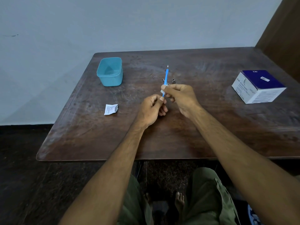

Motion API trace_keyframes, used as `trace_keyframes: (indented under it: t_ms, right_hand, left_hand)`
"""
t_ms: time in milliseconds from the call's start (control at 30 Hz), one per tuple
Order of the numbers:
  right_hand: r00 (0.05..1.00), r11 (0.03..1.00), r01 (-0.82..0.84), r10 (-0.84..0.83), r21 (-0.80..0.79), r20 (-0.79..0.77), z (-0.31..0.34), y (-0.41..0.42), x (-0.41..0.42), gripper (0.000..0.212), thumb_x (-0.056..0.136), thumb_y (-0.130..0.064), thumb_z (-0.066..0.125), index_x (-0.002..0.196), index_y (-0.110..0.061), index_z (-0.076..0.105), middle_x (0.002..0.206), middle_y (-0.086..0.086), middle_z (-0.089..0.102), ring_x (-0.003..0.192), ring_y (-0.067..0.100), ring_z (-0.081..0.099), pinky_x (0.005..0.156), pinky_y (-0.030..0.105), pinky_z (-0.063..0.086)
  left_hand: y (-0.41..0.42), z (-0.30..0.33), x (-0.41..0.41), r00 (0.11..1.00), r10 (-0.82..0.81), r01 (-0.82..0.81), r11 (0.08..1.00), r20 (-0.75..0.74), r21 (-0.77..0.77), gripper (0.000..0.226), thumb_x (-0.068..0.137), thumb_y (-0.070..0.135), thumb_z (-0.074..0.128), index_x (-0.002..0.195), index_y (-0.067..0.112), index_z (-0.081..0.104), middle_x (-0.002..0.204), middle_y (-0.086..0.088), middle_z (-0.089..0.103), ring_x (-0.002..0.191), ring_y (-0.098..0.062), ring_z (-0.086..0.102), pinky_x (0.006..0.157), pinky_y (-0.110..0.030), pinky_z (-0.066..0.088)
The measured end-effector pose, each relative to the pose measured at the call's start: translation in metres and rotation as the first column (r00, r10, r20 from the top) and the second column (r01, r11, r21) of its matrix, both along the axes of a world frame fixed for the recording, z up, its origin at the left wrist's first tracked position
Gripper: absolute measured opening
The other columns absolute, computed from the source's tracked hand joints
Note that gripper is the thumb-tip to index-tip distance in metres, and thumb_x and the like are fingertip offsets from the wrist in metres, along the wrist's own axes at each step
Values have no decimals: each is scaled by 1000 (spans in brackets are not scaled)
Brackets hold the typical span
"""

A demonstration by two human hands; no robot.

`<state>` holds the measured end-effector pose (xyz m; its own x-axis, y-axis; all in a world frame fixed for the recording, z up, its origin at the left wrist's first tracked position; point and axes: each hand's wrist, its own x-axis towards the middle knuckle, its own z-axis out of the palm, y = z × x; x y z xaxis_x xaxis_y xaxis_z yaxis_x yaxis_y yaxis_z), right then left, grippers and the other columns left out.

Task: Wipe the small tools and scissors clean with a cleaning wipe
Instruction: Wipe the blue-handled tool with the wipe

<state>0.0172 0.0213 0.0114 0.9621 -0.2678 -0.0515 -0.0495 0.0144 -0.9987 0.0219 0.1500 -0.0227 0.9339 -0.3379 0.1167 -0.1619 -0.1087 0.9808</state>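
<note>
A thin blue-handled tool [166, 77] with a small metal tip points away from me above the middle of the wooden table [211, 127]. My left hand [152, 109] pinches its near end between thumb and fingers. My right hand [180, 96] grips the handle higher up, with a bit of white cleaning wipe [162, 90] wrapped round the shaft under its fingers. Behind my right hand, metal tips of other small tools [174, 81] lie on the table, mostly hidden.
An open light-blue plastic container [110, 72] stands at the back left. A torn white wipe sachet [110, 109] lies left of my hands. A blue-and-white box of alcohol swabs [258, 86] sits at the right. A wall runs behind the table.
</note>
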Motion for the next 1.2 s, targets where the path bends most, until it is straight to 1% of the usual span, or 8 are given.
trace_keyframes:
  t_ms: [233, 333, 400, 567, 700, 800, 1000, 1200]
  right_hand:
    - [999, 1000, 0, 1, -9, 49, 4, 6, -9, 14, 84, -15, 72, 79, -2, 70, 68, 3, 63, 49, -1, 56, 48, 9, 40]
    - [999, 999, -30, 31, -21, 45, 3, 6, -10, 17, 84, -17, 73, 78, -1, 70, 65, 9, 58, 48, 5, 51, 48, 12, 40]
    - [1000, 999, -1, 2, -36, 25, 5, 5, -5, 16, 82, -23, 74, 75, -9, 71, 66, 2, 63, 55, 3, 53, 53, 13, 40]
    - [996, 998, 53, -56, 34, 74, 20, -1, 9, 18, 84, -22, 72, 69, -12, 71, 74, 5, 64, 60, 7, 47, 49, 14, 39]
    - [999, 996, -9, 13, -94, 32, 8, -2, 2, 15, 82, -27, 74, 71, -16, 73, 69, -2, 67, 58, 2, 53, 53, 13, 40]
    - [998, 990, -65, 66, -129, 2, -1, -2, -4, 15, 81, -28, 75, 73, -15, 73, 66, 2, 64, 59, 2, 53, 55, 14, 40]
    - [997, 999, 51, -50, -13, 59, 8, -1, 5, 20, 83, -26, 72, 71, -10, 72, 75, 7, 66, 61, 5, 52, 53, 14, 40]
    - [995, 996, 88, -86, -32, 56, 3, -1, 4, 19, 83, -28, 71, 71, -14, 73, 76, 4, 69, 64, 5, 54, 56, 16, 41]
  left_hand:
    - [-3, -4, -1, 991, 83, -92, 992, 104, 88, 26, 102, 22, 46, 85, 7, 58, 65, -6, 63, 51, -18, 59, 54, -36, 50]
    - [-4, -5, 0, 990, 92, -103, 989, 111, 103, 28, 103, 20, 43, 78, 18, 57, 61, -1, 62, 48, -16, 57, 52, -33, 48]
    - [-5, -5, 0, 990, 90, -103, 988, 109, 119, 30, 103, 20, 42, 76, 21, 56, 59, 1, 62, 48, -17, 57, 50, -30, 46]
    - [-5, -4, -1, 990, 84, -97, 988, 113, 118, 31, 102, 18, 42, 74, 20, 55, 57, 0, 60, 47, -19, 56, 47, -26, 44]
    - [-4, -5, 0, 987, 75, -97, 983, 141, 155, 30, 102, 18, 42, 75, 17, 56, 59, -1, 61, 49, -19, 58, 51, -30, 47]
    - [-4, -5, 1, 985, 66, -93, 981, 158, 171, 29, 102, 18, 42, 77, 14, 57, 60, -1, 62, 49, -18, 59, 52, -30, 48]
    - [-6, -6, 0, 991, 73, -91, 984, 116, 156, 31, 102, 20, 43, 73, 17, 55, 59, -2, 61, 48, -17, 57, 50, -28, 46]
    - [-5, -6, 0, 990, 84, -98, 988, 110, 120, 28, 101, 20, 46, 80, 12, 63, 62, -2, 66, 47, -15, 58, 49, -25, 46]
